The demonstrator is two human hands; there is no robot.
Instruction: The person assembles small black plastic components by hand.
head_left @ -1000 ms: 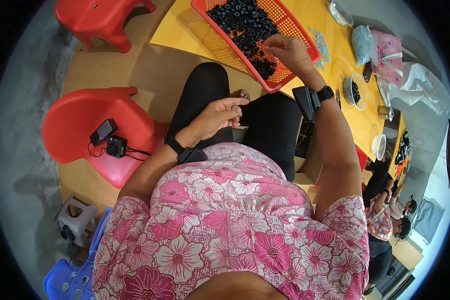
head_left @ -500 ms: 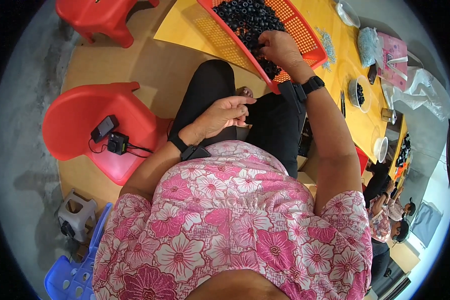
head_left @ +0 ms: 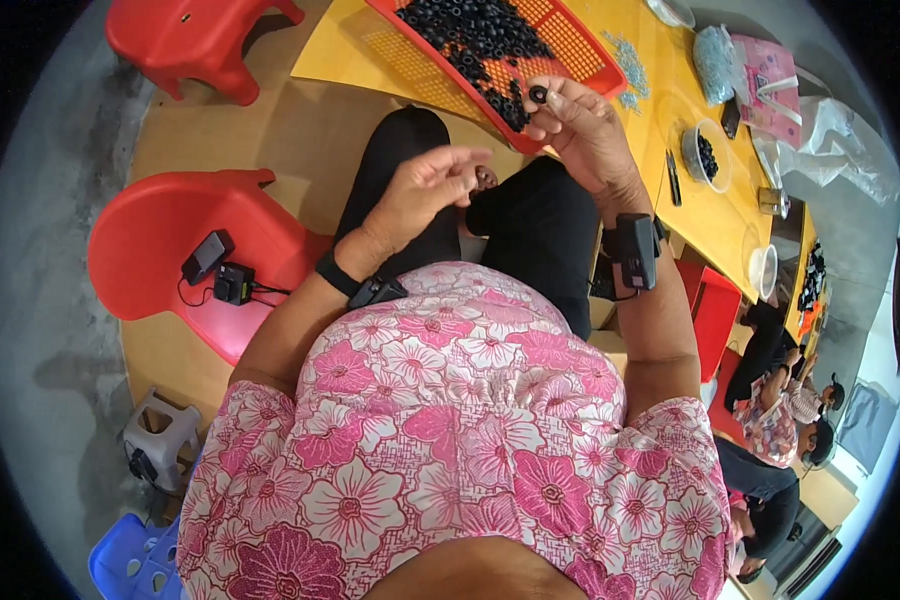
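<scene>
A small black ring [head_left: 538, 94] with a hole through it is pinched between the thumb and fingers of my right hand [head_left: 585, 130]. That hand is raised in front of the near right end of a red perforated basket [head_left: 588, 52]. Many similar black rings [head_left: 470, 35] are heaped in the basket, mostly toward its far left. My left hand [head_left: 425, 195] hovers above my lap, left of the right hand, its fingers loosely bent and apart with nothing visible in them. Both wrists wear black straps with small box-shaped devices.
The basket stands on a yellow table [head_left: 660, 130] beside clear beads [head_left: 625, 65]. To the right are a clear tub of black parts [head_left: 708, 155], a black pen-like tool [head_left: 673, 178] and a pink bag [head_left: 770, 85]. A red chair [head_left: 160, 225] holds black devices. Other people sit at lower right.
My right hand has come out of the basket toward me, now with a black ring in its fingers. My left hand has risen slightly and its fingers have spread. The view has shifted a little.
</scene>
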